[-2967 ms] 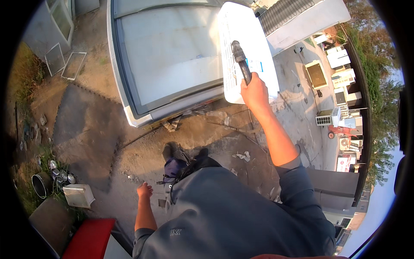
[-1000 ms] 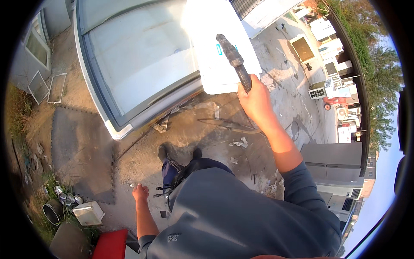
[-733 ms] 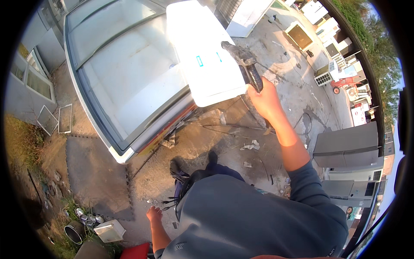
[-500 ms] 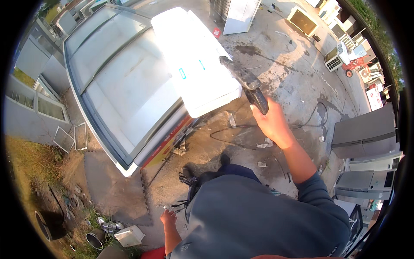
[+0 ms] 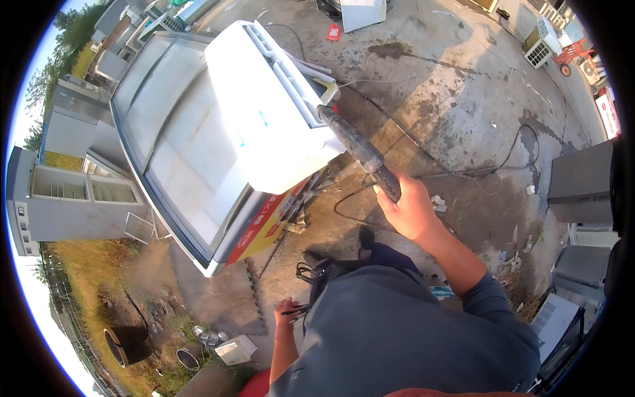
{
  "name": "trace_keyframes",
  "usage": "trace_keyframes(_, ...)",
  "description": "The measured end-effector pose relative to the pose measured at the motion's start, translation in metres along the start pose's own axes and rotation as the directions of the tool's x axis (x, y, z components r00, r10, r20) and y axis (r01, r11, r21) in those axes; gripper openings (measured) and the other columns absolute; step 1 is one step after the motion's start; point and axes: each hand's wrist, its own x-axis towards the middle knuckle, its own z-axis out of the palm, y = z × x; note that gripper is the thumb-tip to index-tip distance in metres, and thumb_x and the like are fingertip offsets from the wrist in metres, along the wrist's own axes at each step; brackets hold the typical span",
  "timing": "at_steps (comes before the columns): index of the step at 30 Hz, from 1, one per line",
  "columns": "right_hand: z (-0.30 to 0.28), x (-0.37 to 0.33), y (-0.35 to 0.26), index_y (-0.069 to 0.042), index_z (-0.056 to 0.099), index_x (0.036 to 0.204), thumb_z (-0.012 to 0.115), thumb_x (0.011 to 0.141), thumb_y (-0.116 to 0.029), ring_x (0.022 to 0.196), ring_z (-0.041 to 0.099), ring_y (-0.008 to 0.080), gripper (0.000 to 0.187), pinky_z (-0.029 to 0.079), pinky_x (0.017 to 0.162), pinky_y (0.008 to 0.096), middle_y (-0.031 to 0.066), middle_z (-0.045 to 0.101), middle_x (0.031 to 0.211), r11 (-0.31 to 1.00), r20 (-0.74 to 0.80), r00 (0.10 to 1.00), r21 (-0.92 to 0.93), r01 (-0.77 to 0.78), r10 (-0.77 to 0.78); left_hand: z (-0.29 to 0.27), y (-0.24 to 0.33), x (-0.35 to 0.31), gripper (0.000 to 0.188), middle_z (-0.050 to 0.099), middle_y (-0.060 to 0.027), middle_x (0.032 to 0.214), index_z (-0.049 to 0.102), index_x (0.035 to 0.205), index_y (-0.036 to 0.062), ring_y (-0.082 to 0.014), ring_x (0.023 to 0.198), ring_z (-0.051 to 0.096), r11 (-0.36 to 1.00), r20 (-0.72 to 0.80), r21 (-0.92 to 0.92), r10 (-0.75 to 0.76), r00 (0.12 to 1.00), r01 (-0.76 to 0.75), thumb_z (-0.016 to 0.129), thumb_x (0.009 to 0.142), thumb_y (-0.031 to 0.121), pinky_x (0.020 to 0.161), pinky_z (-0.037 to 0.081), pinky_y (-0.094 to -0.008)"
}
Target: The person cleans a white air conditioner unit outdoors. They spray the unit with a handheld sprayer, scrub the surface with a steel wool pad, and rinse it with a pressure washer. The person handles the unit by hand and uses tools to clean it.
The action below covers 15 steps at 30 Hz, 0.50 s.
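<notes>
A white indoor air-conditioner unit (image 5: 254, 142) rests tilted on the glass lid of a display chest freezer (image 5: 178, 142), its long slatted side facing up and right. My right hand (image 5: 411, 206) is closed around the lower end of a thick black wand-like tool (image 5: 360, 149); its exact kind does not show. The tool's far end meets the unit's near right corner; whether it grips or only touches cannot be told. By my left hip, the curled fingers of my left hand (image 5: 286, 311) hold thin black cords (image 5: 305, 309).
A dark cable (image 5: 456, 173) loops over the stained concrete right of the freezer. Grey cabinets (image 5: 582, 178) stand at the right. A dark pot (image 5: 127, 344) and white box (image 5: 236, 349) lie lower left. Discarded outdoor units (image 5: 542, 43) sit at the far right.
The camera view has shifted, and the unit has tilted to show its slatted side. The black tool has swung into a straighter line from my right hand. My left hand sits higher, nearer my hip.
</notes>
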Motion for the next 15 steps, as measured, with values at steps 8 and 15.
trace_keyframes(8, 0.011, 0.101, -0.013, 0.003, 0.062, 0.110, 0.070, 0.090, -0.016, 0.088, 0.070, 0.0450, 0.028, 0.055, 0.077, 0.0504, 0.0262, 0.071, 0.089, 0.999, 0.074, 0.996, 0.003, -0.045, 0.045, -0.043, -0.062, 0.008, 0.017, 0.071, -0.0133, 0.090, 0.067, 0.105, 0.0024, -0.0245, 0.070, 0.069, 0.903, 0.170, 0.155, 0.374, 0.912, -0.400, 0.064, 0.088, -0.001, 0.051, 0.049, -0.0326)
trace_keyframes(15, 0.001, 0.123, -0.024, 0.003, 0.063, 0.108, 0.068, 0.092, -0.020, 0.086, 0.071, 0.0442, 0.029, 0.056, 0.078, 0.0510, 0.0251, 0.071, 0.088, 0.997, 0.118, 0.992, -0.056, -0.047, 0.053, -0.034, -0.073, 0.004, 0.018, 0.073, -0.0150, 0.089, 0.067, 0.108, 0.0020, -0.0261, 0.068, 0.069, 0.993, 0.074, 0.015, 0.114, 0.991, -0.116, 0.064, 0.091, 0.002, 0.051, 0.050, -0.0337)
